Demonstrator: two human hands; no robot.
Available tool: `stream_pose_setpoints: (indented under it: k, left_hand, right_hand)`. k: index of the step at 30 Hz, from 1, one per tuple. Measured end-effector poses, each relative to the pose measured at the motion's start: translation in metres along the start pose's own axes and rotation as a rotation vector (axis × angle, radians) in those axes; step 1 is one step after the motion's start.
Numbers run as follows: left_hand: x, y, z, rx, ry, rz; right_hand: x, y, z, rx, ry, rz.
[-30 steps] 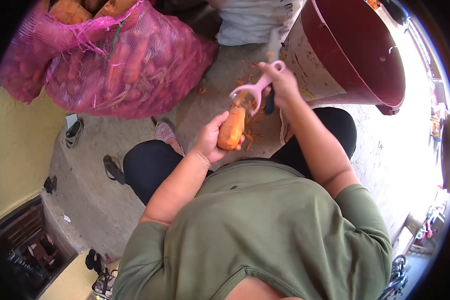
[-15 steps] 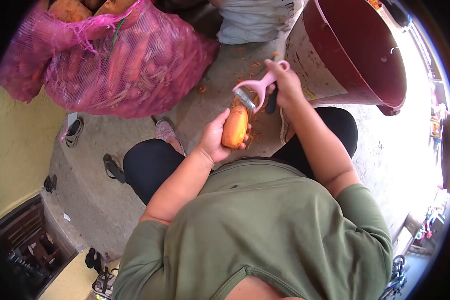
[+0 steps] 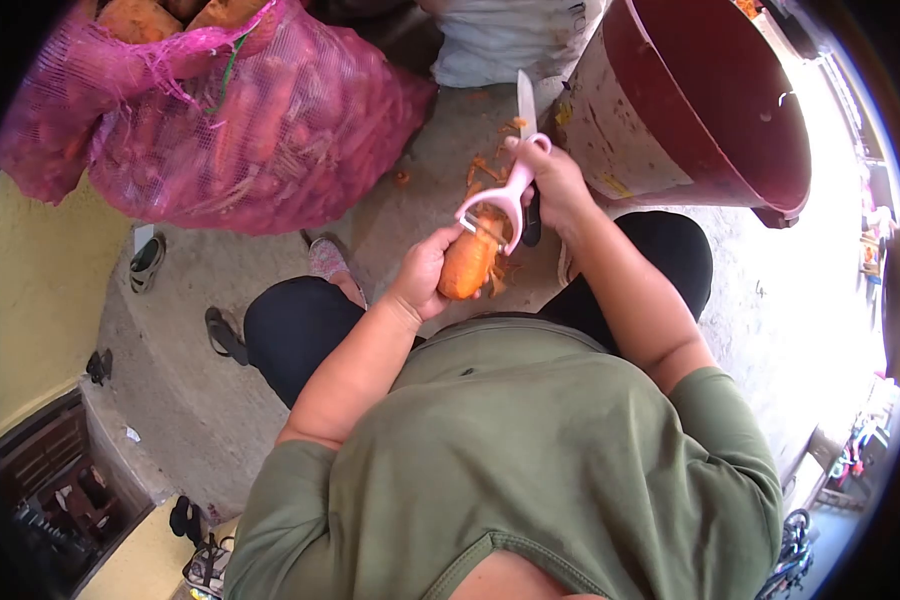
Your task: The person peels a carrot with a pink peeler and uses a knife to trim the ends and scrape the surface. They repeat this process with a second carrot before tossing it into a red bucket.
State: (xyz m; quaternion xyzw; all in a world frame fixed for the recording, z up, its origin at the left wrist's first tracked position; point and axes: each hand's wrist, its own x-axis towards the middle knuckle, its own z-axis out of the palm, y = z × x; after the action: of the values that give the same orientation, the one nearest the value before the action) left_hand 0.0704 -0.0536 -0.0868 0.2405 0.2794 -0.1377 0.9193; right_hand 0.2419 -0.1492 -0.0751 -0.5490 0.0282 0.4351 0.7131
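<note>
My left hand is wrapped round a thick, stubby orange carrot, its rounded end towards me. In my right hand is a pink Y-shaped peeler, its metal blade lying across the upper part of the carrot. The same hand also grips a knife: its blade points away from me, and its black handle shows below my fingers. Orange peelings lie on the concrete floor beyond and under the carrot.
A pink mesh sack full of carrots stands at the front left. Ahead is a white sack. A large dark-red bucket with a dirty pale outside leans at the front right. Loose footwear lies on the floor at left.
My right hand has moved left and slightly towards me, bringing the peeler down onto the carrot. The knife blade now shows above my hand. My left hand still holds the carrot.
</note>
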Motion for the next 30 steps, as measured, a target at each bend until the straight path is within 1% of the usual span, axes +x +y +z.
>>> stream_pose_setpoints:
  k: [2, 5, 8, 9, 11, 12, 13, 14, 15, 16, 17, 18, 19, 20, 22, 23, 24, 26, 28, 29, 30]
  left_hand:
    - [0.003, 0.004, -0.002, 0.005, -0.021, -0.014]
    - [0.002, 0.002, -0.002, 0.053, 0.010, -0.002]
    - [-0.004, 0.000, 0.006, 0.076, -0.031, 0.067]
    - [-0.004, 0.002, 0.008, 0.066, -0.036, 0.070]
    - [-0.005, 0.004, 0.010, 0.041, -0.041, 0.084]
    - [-0.003, 0.005, 0.009, -0.019, -0.040, 0.070]
    - [-0.001, 0.006, 0.008, -0.079, -0.040, 0.055]
    - [0.001, 0.006, 0.007, -0.140, -0.037, 0.036]
    - [0.003, 0.006, 0.016, -0.175, 0.096, 0.026]
    - [0.003, 0.003, 0.011, -0.124, 0.037, 0.036]
    - [0.004, -0.001, 0.003, -0.073, -0.024, 0.046]
    - [0.004, -0.003, -0.001, -0.022, -0.085, 0.058]
    - [0.004, -0.002, -0.002, -0.011, -0.013, -0.051]
    - [0.003, -0.001, 0.001, -0.021, -0.009, -0.052]
    - [0.000, 0.001, 0.007, -0.041, 0.001, -0.055]
    - [-0.001, 0.001, 0.006, -0.079, 0.008, -0.032]
    - [0.000, 0.003, 0.004, -0.114, 0.009, -0.007]
    - [0.001, 0.003, 0.005, -0.143, -0.009, 0.020]
    - [0.001, 0.004, 0.011, -0.122, -0.051, 0.031]
    - [0.000, -0.001, 0.003, -0.099, -0.029, 0.050]
    - [-0.001, -0.001, 0.001, -0.092, -0.013, 0.027]
  right_hand:
    - [0.006, -0.005, -0.004, 0.032, 0.017, -0.030]
    - [0.004, -0.008, -0.006, 0.073, 0.060, 0.002]
    - [0.016, -0.005, -0.014, 0.001, 0.154, -0.112]
    - [0.019, -0.012, -0.016, 0.051, 0.216, -0.116]
    - [0.013, -0.011, -0.012, 0.085, 0.151, -0.068]
    - [0.002, -0.015, -0.002, 0.098, 0.117, -0.044]
    - [-0.016, -0.013, 0.014, 0.024, 0.077, -0.041]
    - [-0.027, -0.005, 0.022, -0.081, -0.018, -0.068]
    - [-0.033, 0.003, 0.027, -0.120, -0.103, -0.063]
    - [-0.035, 0.009, 0.029, -0.158, -0.188, -0.062]
    - [-0.027, 0.011, 0.025, -0.149, -0.118, -0.053]
    - [-0.008, 0.011, 0.014, -0.091, 0.010, -0.079]
    - [0.014, 0.004, -0.002, -0.084, 0.122, -0.132]
    - [0.028, -0.002, -0.016, -0.074, 0.233, -0.186]
    - [0.022, -0.014, -0.017, 0.234, 0.160, -0.077]
    - [0.015, -0.007, -0.009, 0.144, 0.173, -0.084]
    - [-0.003, -0.005, 0.010, 0.030, 0.124, -0.072]
    - [-0.032, 0.002, 0.028, -0.093, -0.179, -0.047]
    - [-0.018, 0.012, 0.020, -0.123, -0.087, -0.078]
    - [-0.007, 0.011, 0.014, -0.140, -0.040, -0.098]
    - [0.005, 0.002, 0.005, -0.046, 0.080, -0.112]
